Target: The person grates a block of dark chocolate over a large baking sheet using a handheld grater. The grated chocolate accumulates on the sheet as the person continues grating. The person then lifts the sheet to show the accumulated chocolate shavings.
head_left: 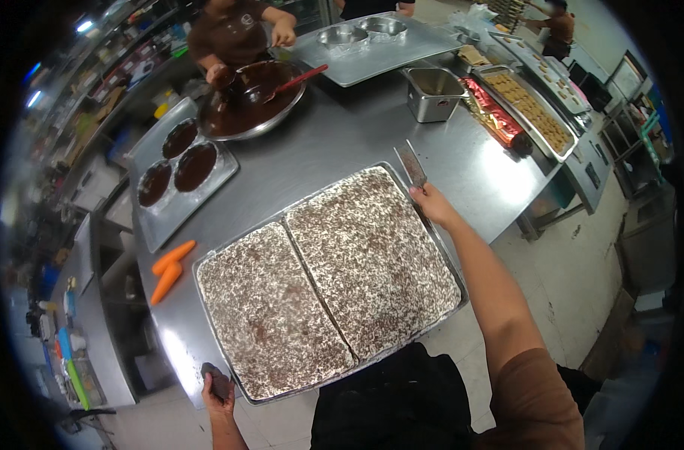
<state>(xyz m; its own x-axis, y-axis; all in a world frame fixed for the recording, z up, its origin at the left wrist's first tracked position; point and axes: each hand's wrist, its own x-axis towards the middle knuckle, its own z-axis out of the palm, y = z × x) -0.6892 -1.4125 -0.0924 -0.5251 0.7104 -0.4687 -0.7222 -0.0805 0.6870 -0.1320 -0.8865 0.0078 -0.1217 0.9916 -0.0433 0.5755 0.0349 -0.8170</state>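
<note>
Before me lies a sheet pan with two slabs of sheet cake, a left slab and a right slab, split by a narrow gap. Both have a pale topping speckled with dark brown shavings. Beyond the pan's right edge, my right hand grips what looks like a flat metal grater, smeared with brown. By the pan's near left corner, my left hand holds a dark brown chunk, apparently chocolate. The chunk and the grater are far apart.
On the steel table lie orange piping-bag-like cones. A tray holds three chocolate-filled rounds. Across stands a person at a bowl of chocolate with a red spatula. A steel container and biscuit tray stand right.
</note>
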